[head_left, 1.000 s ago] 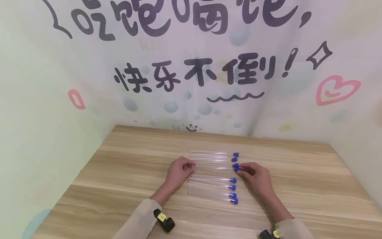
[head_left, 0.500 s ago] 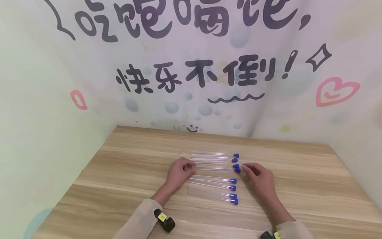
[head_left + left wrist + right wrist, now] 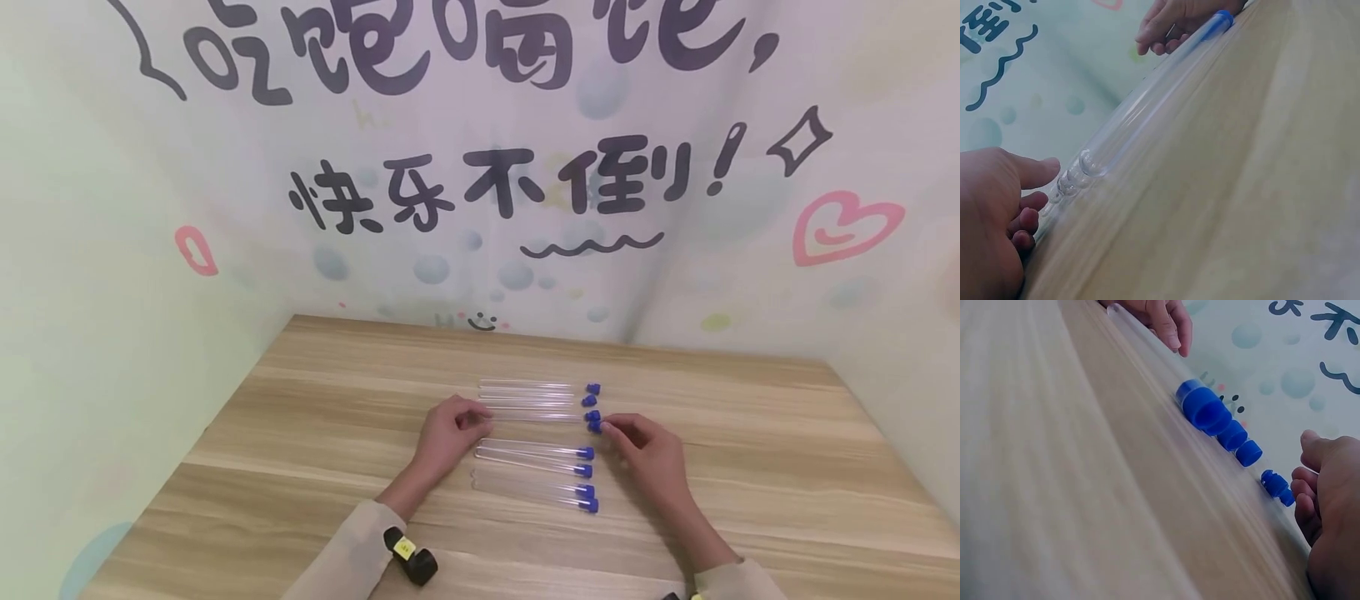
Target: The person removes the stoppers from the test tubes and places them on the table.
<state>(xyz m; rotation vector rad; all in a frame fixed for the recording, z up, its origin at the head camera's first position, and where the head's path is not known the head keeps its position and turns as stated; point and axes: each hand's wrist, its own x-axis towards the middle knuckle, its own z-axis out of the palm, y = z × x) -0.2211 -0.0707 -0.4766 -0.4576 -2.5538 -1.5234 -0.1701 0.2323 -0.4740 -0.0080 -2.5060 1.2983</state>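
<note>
Pale wood-grain tabletop (image 3: 300,417) sat up against a white printed cloth backdrop (image 3: 450,108) with chunky dark lettering, and some clear tubes and blue stoppers were laid out across its middle. What mattered was how one slim clear tube (image 3: 532,418) lay: long axis pretty much left to right, rounded end by the fingertips of the left hand (image 3: 448,437), other end pointing at a pair of small blue stoppers (image 3: 595,426) just off the fingertips of the right hand (image 3: 648,450). So the left was nearer the tube's rounded end and the right was nearer the stoppers, with the closer one directly left of its thumb tip. Both hands had bent fingers with a gap showing below the thumb; honestly couldn't tell if the left one pinched the tube end or just sat around it, and same deal for the right one and that stopper. Closer to the person lay four clear tubes with blue caps (image 3: 525,446), roughly parallel to it; on the far side were uncapped clear tubes (image 3: 525,398), too see-through to count, with two loose blue stoppers (image 3: 593,388) past their right ends
</note>
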